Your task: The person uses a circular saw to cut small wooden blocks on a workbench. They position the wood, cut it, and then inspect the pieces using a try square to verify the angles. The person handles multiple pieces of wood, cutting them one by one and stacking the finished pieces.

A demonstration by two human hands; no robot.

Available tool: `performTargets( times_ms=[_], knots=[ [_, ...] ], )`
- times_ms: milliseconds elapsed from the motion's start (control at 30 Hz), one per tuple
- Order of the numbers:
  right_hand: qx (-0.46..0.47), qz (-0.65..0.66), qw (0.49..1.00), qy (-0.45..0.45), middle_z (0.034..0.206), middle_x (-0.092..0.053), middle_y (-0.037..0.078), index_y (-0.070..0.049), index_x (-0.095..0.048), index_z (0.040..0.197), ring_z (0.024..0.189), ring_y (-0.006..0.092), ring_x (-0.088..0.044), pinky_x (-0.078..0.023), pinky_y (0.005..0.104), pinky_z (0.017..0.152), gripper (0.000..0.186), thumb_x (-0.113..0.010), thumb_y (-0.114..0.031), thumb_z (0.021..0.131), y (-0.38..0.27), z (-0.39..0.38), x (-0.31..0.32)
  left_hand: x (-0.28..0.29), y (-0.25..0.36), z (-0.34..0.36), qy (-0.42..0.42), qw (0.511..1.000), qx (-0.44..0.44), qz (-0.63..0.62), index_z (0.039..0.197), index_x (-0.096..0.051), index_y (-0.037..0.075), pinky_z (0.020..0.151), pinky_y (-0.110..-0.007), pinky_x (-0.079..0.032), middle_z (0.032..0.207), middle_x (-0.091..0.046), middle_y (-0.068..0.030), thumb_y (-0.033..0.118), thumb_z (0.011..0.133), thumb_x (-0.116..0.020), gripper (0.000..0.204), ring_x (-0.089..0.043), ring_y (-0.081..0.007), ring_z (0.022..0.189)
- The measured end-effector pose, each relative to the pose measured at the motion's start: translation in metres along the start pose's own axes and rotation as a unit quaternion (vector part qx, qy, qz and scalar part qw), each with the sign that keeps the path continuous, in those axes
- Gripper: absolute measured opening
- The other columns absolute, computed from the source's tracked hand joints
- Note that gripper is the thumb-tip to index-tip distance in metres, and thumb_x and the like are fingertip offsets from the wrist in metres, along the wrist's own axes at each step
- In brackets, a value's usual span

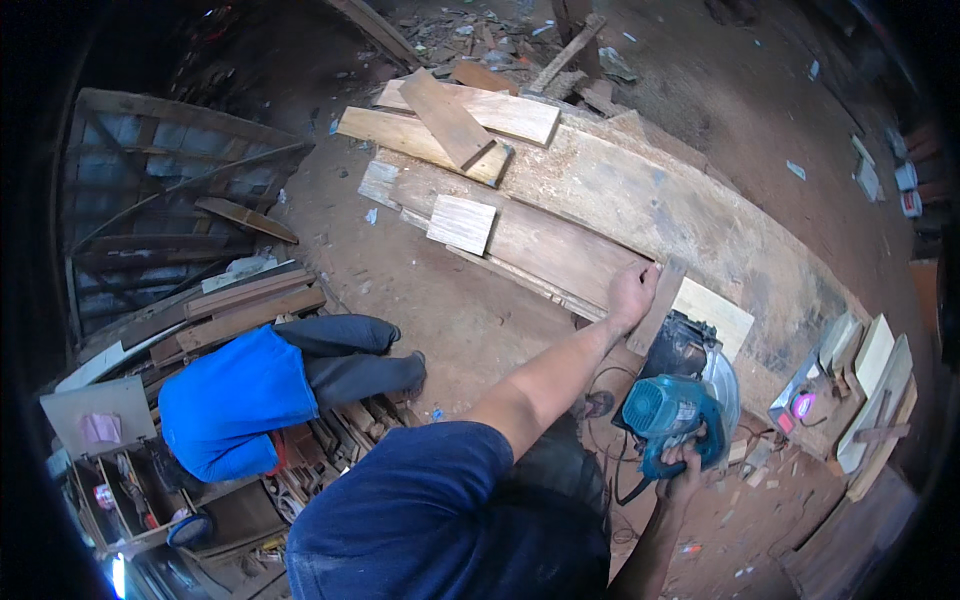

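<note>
My left hand grips a narrow brown wooden strip lying across a board on the long work plank; its fingers curl at the far end of the strip. My right hand holds the rear handle of a teal circular saw, whose dark base rests at a pale board beside that strip. A cord hangs from the saw. A small square board lies left of my hands, and several loose planks lie at the far end.
A co-worker in blue bends over stacked timber at the left, near a divided wooden tool box. A wooden-framed panel stands behind. Upright-leaning offcuts and a pink tape measure sit at the right. Wood scraps litter the floor.
</note>
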State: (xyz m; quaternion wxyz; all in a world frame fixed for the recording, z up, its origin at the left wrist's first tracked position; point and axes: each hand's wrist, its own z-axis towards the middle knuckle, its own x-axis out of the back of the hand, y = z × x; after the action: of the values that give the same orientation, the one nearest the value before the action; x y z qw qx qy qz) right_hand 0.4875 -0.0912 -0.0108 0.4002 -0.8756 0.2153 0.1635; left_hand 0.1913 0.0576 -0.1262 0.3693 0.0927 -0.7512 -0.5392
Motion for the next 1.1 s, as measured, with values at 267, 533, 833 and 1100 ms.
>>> performTargets(
  times_ms=[267,533,833,1100],
  knots=[
    [0.0,-0.067,0.997,-0.027,0.074,-0.045,0.0,-0.003,-0.055,0.111,0.065,0.0131,-0.05,-0.046,0.0295,0.065,0.019,-0.06,-0.015,0.097,-0.009,-0.007,-0.018,0.0,-0.002,-0.004,0.031,0.999,-0.028,-0.014,0.089,-0.072,0.0,0.077,-0.051,-0.052,0.088,-0.069,-0.0236,0.027,0.099,-0.06,0.031,-0.067,-0.0428,0.086],
    [-0.036,-0.01,0.999,-0.012,0.076,-0.049,0.002,-0.004,-0.053,0.118,0.07,0.015,-0.053,-0.048,0.0327,0.07,0.022,-0.06,-0.01,0.097,0.0,-0.002,0.002,-0.007,-0.008,-0.003,0.037,0.999,-0.027,-0.013,0.09,-0.071,0.001,0.076,-0.05,-0.052,0.088,-0.069,-0.0232,0.027,0.099,-0.061,0.03,-0.067,-0.0426,0.085],
    [-0.005,-0.054,0.998,-0.034,0.074,-0.053,0.004,-0.004,-0.053,0.11,0.069,0.0149,-0.054,-0.048,0.0325,0.071,0.014,-0.058,-0.012,0.099,-0.003,-0.003,-0.005,-0.014,-0.014,-0.004,0.051,0.998,-0.019,-0.01,0.09,-0.072,0.001,0.072,-0.049,-0.051,0.087,-0.069,-0.0227,0.031,0.1,-0.061,0.034,-0.067,-0.0408,0.079],
    [-0.005,-0.023,0.999,-0.025,0.076,-0.052,0.002,-0.006,-0.051,0.122,0.065,0.0133,-0.052,-0.048,0.0311,0.066,0.029,-0.059,-0.006,0.094,0.001,-0.004,-0.015,-0.013,-0.01,-0.004,0.035,0.999,0.005,-0.004,0.089,-0.072,0.001,0.07,-0.05,-0.05,0.082,-0.069,-0.0231,0.031,0.098,-0.063,0.033,-0.066,-0.0417,0.079]
  ],
)
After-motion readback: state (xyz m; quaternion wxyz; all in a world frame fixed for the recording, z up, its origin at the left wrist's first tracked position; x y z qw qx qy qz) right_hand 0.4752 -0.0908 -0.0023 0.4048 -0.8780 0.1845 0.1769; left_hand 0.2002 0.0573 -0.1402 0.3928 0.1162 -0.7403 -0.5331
